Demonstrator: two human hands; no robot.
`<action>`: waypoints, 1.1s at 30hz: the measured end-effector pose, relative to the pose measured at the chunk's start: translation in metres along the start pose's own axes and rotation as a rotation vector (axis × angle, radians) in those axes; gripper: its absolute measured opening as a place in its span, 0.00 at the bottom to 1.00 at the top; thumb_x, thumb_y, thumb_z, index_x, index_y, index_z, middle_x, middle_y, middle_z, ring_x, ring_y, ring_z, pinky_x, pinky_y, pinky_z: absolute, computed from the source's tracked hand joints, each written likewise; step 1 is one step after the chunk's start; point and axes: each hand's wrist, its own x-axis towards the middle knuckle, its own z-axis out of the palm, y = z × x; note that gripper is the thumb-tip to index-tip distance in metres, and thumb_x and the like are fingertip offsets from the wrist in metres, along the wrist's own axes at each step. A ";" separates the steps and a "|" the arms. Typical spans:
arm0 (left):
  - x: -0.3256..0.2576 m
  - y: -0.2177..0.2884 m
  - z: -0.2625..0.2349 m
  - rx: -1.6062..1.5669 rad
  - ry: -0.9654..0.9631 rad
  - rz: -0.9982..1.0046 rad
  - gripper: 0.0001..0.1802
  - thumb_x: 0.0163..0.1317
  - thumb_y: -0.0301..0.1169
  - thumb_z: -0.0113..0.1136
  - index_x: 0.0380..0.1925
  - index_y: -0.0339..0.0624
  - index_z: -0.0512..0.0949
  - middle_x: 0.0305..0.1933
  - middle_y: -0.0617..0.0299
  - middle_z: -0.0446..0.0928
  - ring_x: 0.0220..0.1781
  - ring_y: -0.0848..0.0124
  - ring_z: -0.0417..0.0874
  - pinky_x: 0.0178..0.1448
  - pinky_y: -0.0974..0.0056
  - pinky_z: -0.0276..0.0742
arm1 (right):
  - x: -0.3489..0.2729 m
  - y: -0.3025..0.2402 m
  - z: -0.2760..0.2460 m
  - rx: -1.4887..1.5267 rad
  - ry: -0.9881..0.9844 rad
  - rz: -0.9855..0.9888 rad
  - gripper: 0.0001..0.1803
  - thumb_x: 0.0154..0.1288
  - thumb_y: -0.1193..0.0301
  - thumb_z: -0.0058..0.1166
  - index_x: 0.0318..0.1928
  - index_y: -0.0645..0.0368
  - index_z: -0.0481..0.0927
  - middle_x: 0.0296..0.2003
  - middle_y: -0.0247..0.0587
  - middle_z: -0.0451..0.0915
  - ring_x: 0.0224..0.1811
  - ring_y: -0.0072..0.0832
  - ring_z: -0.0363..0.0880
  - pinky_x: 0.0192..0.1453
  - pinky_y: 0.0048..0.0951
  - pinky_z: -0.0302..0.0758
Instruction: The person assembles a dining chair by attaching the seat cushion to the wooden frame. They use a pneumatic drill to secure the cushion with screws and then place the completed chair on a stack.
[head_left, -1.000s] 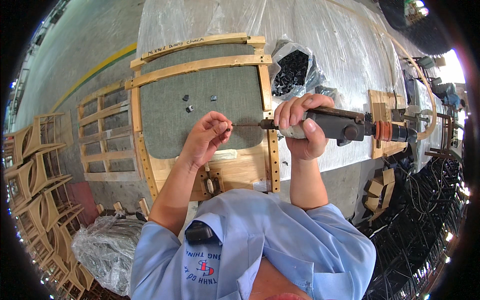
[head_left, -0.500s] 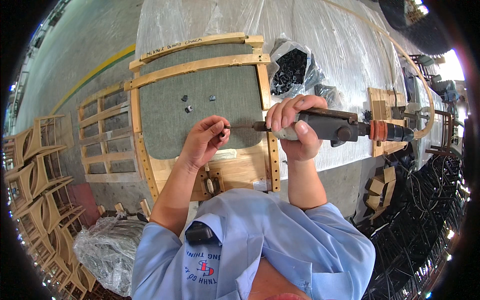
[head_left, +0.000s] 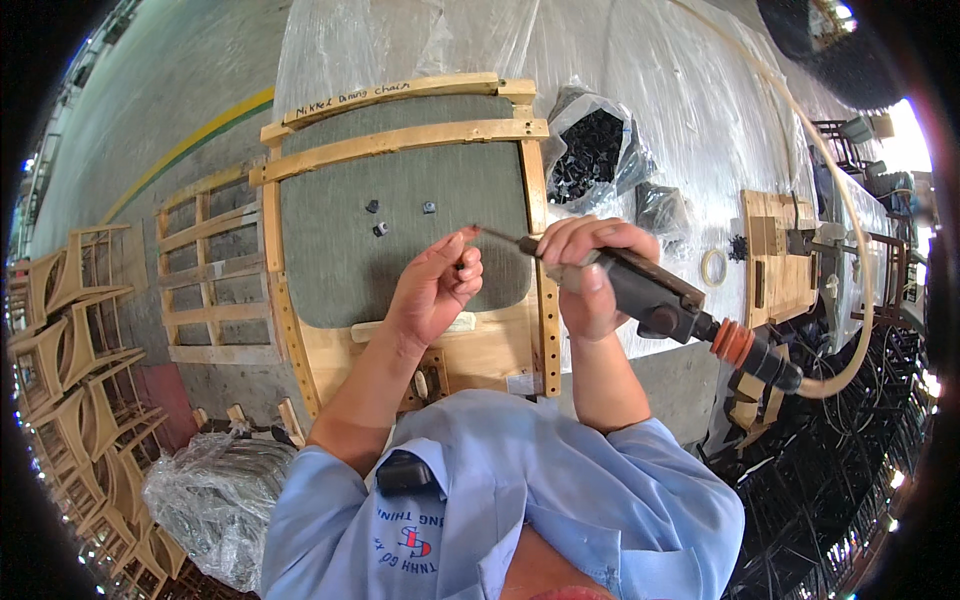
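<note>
My right hand [head_left: 598,275] grips a dark air screwdriver [head_left: 655,295] with an orange ring near its hose end. Its thin bit [head_left: 500,237] points left and slightly up. At the bit's tip, the thumb and forefinger of my left hand [head_left: 435,290] are pinched together; what is between them is too small to make out. Something small and dark shows in the curled fingers. Both hands are over a grey fabric-covered panel [head_left: 335,260] framed by a wooden jig [head_left: 400,146]. On the panel lie three small dark pieces, one of them a block [head_left: 429,207].
A clear plastic bag of black parts [head_left: 590,150] sits right of the jig, on plastic sheeting [head_left: 690,150]. The air hose [head_left: 858,290] loops along the right. Wooden slats [head_left: 215,270] stand left; wooden chair frames [head_left: 90,400] and a plastic-wrapped stack [head_left: 210,500] are lower left.
The screwdriver has tilted: its hose end has swung down and its bit now angles up toward the left. My left hand has shifted slightly right, keeping its fingertips at the bit's tip.
</note>
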 end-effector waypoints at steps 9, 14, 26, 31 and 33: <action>0.052 0.037 -0.066 1.610 0.610 0.619 0.11 0.64 0.26 0.68 0.45 0.39 0.83 0.24 0.67 0.72 0.25 0.72 0.72 0.33 0.62 0.72 | 0.011 0.008 -0.034 -0.157 0.132 0.009 0.21 0.69 0.68 0.64 0.54 0.57 0.68 0.32 0.44 0.76 0.33 0.36 0.79 0.41 0.45 0.82; 0.074 0.037 -0.067 1.905 0.579 0.777 0.07 0.62 0.27 0.69 0.40 0.39 0.84 0.29 0.56 0.80 0.28 0.63 0.80 0.37 0.60 0.76 | 0.011 0.020 -0.039 -0.174 0.071 0.069 0.20 0.69 0.69 0.63 0.55 0.58 0.68 0.32 0.43 0.76 0.34 0.37 0.80 0.43 0.46 0.83; 0.176 0.065 -0.044 2.107 0.162 1.093 0.06 0.63 0.30 0.68 0.40 0.44 0.87 0.35 0.58 0.83 0.35 0.56 0.85 0.39 0.56 0.80 | 0.024 0.047 -0.049 -0.163 0.051 0.084 0.18 0.67 0.73 0.62 0.54 0.60 0.73 0.30 0.41 0.77 0.31 0.35 0.81 0.42 0.44 0.83; 0.181 0.063 -0.044 2.168 0.207 1.136 0.06 0.62 0.31 0.69 0.39 0.47 0.88 0.34 0.61 0.83 0.35 0.58 0.86 0.38 0.58 0.81 | 0.027 0.059 -0.054 -0.167 0.042 0.092 0.18 0.67 0.73 0.62 0.55 0.60 0.73 0.29 0.41 0.77 0.31 0.35 0.80 0.41 0.43 0.83; 0.182 0.063 -0.044 2.175 0.207 1.141 0.06 0.62 0.31 0.69 0.39 0.47 0.87 0.34 0.61 0.83 0.35 0.59 0.86 0.38 0.58 0.80 | 0.029 0.065 -0.055 -0.165 0.027 0.096 0.18 0.68 0.74 0.61 0.55 0.61 0.73 0.30 0.42 0.77 0.31 0.35 0.80 0.41 0.43 0.83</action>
